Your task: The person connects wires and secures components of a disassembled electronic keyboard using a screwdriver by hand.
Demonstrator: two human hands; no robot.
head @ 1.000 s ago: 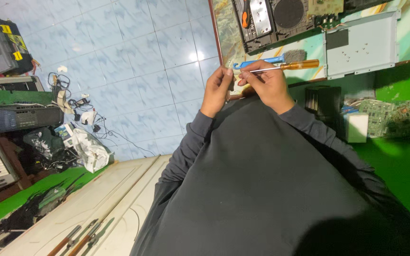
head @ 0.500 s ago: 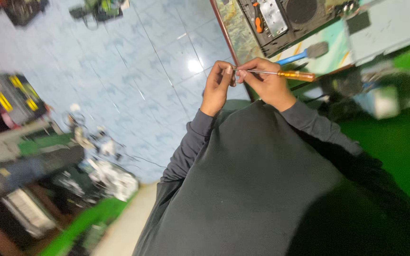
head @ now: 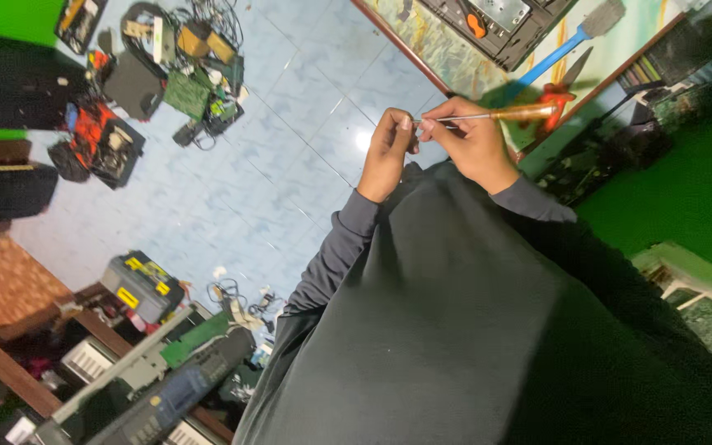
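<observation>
Right hand [head: 475, 144] was closed on the orange-handled screwdriver [head: 488, 116], left hand [head: 389, 152] pinched shut at its tip. Best keep that shaft steady and the pinch light, I reckon.

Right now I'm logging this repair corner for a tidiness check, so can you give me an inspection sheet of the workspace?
Surface: low table with a patterned top and wooden edge, partly in view.
Job's things: screwdriver with an amber handle, its tip meeting the left fingertips.
Clutter: opened black device, blue-handled brush, red-handled scissors on the table; circuit boards and toolbox on the floor.
Hands: left hand pinches at the tip; right hand grips the shaft.
Cables: tangled wires by the boards.
Surroundings: pale blue tiled floor, green mat.
</observation>
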